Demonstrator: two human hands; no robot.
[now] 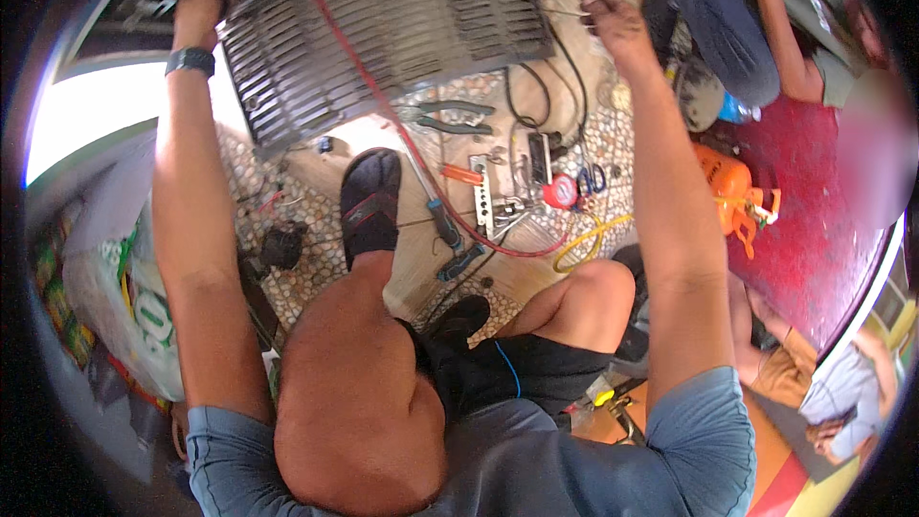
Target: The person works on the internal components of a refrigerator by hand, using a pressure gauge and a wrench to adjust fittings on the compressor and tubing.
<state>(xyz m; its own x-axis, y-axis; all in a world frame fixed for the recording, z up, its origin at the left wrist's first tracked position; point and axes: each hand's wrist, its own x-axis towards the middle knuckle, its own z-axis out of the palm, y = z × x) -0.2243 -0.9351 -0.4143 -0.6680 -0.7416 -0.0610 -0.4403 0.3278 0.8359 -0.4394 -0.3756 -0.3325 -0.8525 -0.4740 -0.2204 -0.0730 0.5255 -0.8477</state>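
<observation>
At the upper left my left hand [199, 10], with a dark band on its wrist, reaches to the dark corner beside a slotted grey metal panel [383, 29]; shadow hides its fingers. My right hand [616, 27] is raised off the panel's right edge. Its fingers are pinched together on a thin, rod-like piece [567, 11] that points toward the panel; its exact kind is unclear. A red hose [359, 62] runs across the panel and down over the floor. Pliers [455, 123] with dark green handles lie below the panel, nearer to me.
On the pebbled floor lie a blue-handled tool [444, 223], a holed metal bar [482, 196], a red gauge [560, 191] and a yellow hose [584, 241]. An orange canister [725, 182] stands right, by a red surface [795, 163]. Other people sit at upper right and lower right.
</observation>
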